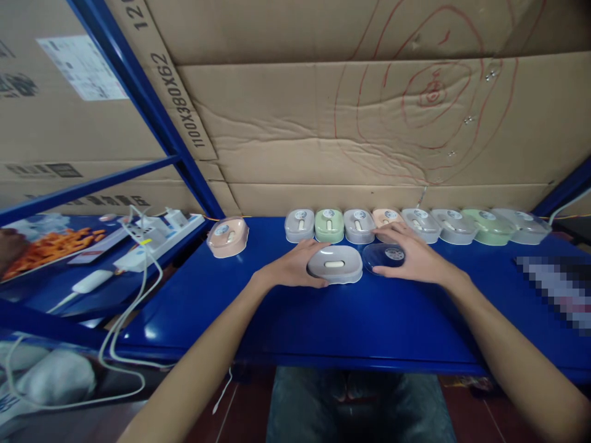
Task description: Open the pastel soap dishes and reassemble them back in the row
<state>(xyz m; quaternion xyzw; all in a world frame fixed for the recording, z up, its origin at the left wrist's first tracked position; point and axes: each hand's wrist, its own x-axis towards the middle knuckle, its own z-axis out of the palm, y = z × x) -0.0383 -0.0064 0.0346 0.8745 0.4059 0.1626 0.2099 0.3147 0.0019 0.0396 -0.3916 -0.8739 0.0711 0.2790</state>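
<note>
While clasped by left hand (297, 264) between tabletop (300, 320) front and back edges, treat grey box (349, 271) as likely light, stiff; hold sides. Rightward, find clear lid (379, 257) in grip of right hand (418, 257), probably slick, brittle; take rim.

On the table (295, 326) before you, the dish (348, 253) sits with your left hand (298, 264) around its left end. The lid (383, 255) lies just to the dish's right, within the curve of your right hand (413, 253). Behind both, eight boxes (427, 231) stand in a row; a lone box (228, 237) stands apart, left of it. Cardboard (286, 123) rises behind. Farther left, past the post (189, 169), lies a power strip (159, 246).
</note>
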